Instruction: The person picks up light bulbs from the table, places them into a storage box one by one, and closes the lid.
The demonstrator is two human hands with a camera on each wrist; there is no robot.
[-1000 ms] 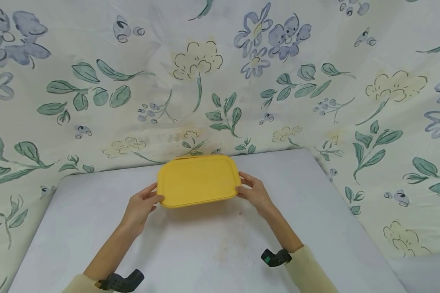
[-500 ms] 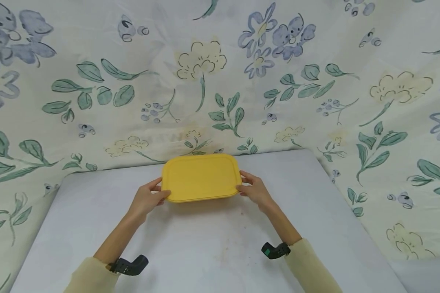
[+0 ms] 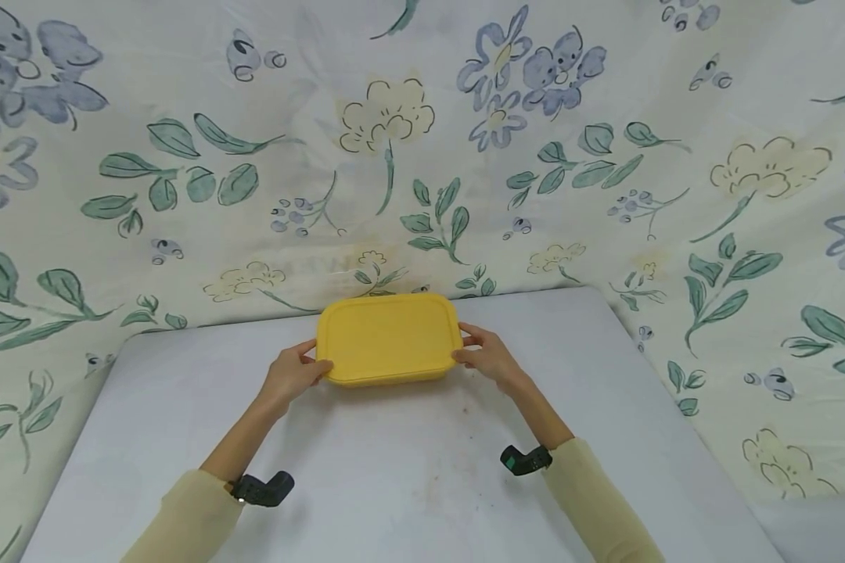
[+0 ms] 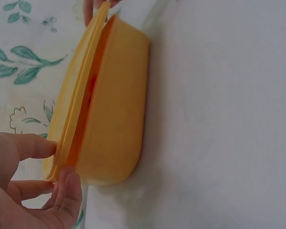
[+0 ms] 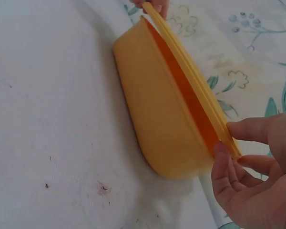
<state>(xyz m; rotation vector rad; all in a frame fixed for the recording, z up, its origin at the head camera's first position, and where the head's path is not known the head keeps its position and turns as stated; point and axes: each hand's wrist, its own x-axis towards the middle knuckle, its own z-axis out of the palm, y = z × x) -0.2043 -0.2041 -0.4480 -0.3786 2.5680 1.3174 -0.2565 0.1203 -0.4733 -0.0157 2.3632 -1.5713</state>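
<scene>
A yellow rectangular lid [image 3: 390,336] with rounded corners lies over a yellow plastic container [image 4: 117,105] near the back of the table. In both wrist views a gap shows between the lid and the container's rim, with the orange-toned inside visible. My left hand [image 3: 293,374] pinches the lid's left end between thumb and fingers. At the opposite end my right hand [image 3: 491,358] pinches the lid the same way. In the right wrist view the container [image 5: 152,100] stands on the table, and some right fingertips [image 5: 221,155] are right at its rim.
The white table [image 3: 394,485] has small dark specks and faint stains [image 3: 433,485] in front of the container. Behind the table hangs a floral cloth [image 3: 422,172]. Dark wrist cameras [image 3: 264,489] sit on both forearms.
Both hands have brought the lid slightly back and down over the container, its left end shifting right. The container's front wall now shows below the lid in the head view.
</scene>
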